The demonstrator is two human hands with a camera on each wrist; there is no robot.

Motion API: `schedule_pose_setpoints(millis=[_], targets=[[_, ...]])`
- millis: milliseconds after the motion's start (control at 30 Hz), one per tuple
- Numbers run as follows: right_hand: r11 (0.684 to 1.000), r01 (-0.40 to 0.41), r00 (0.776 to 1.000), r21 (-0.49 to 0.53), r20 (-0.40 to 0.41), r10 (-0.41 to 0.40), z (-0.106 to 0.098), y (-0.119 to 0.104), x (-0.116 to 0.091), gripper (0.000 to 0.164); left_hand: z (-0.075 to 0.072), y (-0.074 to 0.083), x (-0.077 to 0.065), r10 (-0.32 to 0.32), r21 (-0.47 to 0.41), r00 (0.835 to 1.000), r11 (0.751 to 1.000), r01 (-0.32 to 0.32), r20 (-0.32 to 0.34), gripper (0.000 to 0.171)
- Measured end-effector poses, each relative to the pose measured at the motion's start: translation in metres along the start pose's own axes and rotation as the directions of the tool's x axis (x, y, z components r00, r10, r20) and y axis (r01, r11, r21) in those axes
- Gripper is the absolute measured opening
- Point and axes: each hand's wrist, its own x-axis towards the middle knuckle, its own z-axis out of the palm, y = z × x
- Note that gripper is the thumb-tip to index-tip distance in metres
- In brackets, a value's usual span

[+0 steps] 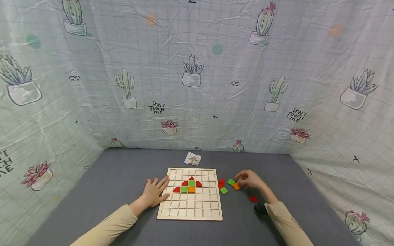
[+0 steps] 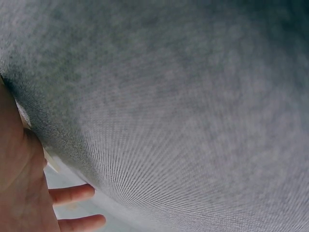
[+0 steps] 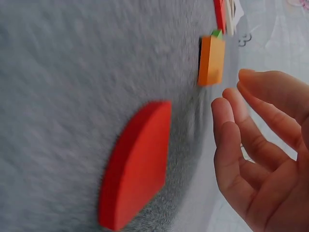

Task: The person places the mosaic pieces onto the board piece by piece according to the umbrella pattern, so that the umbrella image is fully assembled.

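My left hand (image 1: 153,192) rests with spread fingers on the left edge of a wooden grid board (image 1: 191,214). On the board several flat tiles form a pattern: a red triangle (image 1: 192,178) on top, green squares (image 1: 184,189), red quarter-circles (image 1: 176,190) and an orange square (image 1: 191,189). To the right of the board my right hand (image 1: 248,179) hovers beside a loose orange square tile (image 1: 236,186). In the right wrist view, a gap shows between its bent fingers and the orange tile (image 3: 211,60), and nothing is held. A red quarter-circle tile (image 3: 140,169) lies closer to the wrist.
Loose green tiles (image 1: 223,190) and red tiles (image 1: 221,183) lie by the board's right edge. Behind the board is a small pattern card (image 1: 193,159). A black device (image 1: 260,209) sits at the right wrist. A cactus-print curtain (image 1: 197,102) surrounds the grey table (image 1: 132,171).
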Motion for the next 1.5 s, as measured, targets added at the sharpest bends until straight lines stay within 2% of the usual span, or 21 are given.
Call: schedule_pose_setpoints(millis=[233, 533, 700, 900, 1133, 1233, 1500], targets=[[0.999, -0.040, 0.998, 0.000, 0.045, 0.040, -0.003, 0.005, 0.014, 0.024, 0.000, 0.000, 0.000, -0.002, 0.006, 1.000, 1.000, 0.002, 0.010, 0.060], [1.000, -0.012, 0.986, 0.029, 0.167, 0.007, -0.003, 0.004, 0.023, 0.030, 0.000, 0.002, -0.001, -0.005, 0.010, 1.000, 1.000, 0.005, 0.018, 0.060], [0.999, -0.029, 0.978, 0.021, 0.209, 0.024, -0.002, 0.000, 0.025, 0.030, 0.000, 0.001, -0.001, -0.007, 0.002, 1.000, 1.000, 0.007, 0.026, 0.060], [0.996, -0.083, 0.978, -0.010, 0.190, 0.084, -0.001, -0.001, 0.028, 0.028, 0.000, 0.000, -0.001, -0.005, -0.009, 1.000, 1.000, 0.005, 0.016, 0.060], [0.985, -0.170, 0.978, -0.034, 0.113, 0.173, 0.000, 0.000, 0.032, 0.021, 0.000, 0.000, -0.001, -0.006, -0.001, 1.000, 1.000, 0.006, 0.013, 0.060], [0.982, -0.185, 0.978, -0.029, 0.092, 0.187, 0.000, 0.001, 0.033, 0.018, 0.000, 0.000, -0.001, -0.006, -0.006, 1.000, 1.000, 0.006, 0.008, 0.060], [0.983, -0.182, 0.978, -0.009, 0.106, 0.182, 0.001, 0.001, 0.032, 0.024, -0.003, 0.001, -0.002, -0.007, -0.013, 1.000, 1.000, 0.007, 0.006, 0.060]])
